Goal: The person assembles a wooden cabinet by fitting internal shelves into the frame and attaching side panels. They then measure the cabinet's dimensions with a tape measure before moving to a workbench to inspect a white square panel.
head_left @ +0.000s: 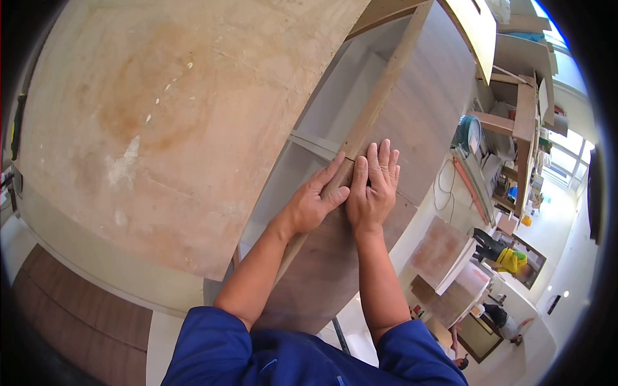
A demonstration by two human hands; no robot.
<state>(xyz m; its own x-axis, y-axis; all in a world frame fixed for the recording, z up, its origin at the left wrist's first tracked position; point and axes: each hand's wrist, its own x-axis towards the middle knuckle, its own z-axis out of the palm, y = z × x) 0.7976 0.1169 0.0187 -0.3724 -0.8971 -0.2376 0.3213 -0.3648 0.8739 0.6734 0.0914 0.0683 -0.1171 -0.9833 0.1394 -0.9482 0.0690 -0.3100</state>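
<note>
A large cabinet-like wooden piece stands in front of me, with a brown panel (418, 109) on its outer side and pale compartments (347, 106) within. Along its edge runs a narrow wooden strip (381, 90), where a joint line shows near my fingertips. My left hand (306, 204) grips this edge, its thumb over the strip and its index finger stretched along the inner side; its other fingers are mostly hidden. Beside it, my right hand (373, 190) lies flat on the brown panel near the edge, fingers extended and holding nothing.
A broad, stained plywood board (174, 128) fills the left. Brown slatted panels (77, 315) lie at lower left. To the right are a wooden frame (524, 122), a teal round container (468, 133) and a cable (443, 190). A person in yellow (512, 260) and other people are farther off.
</note>
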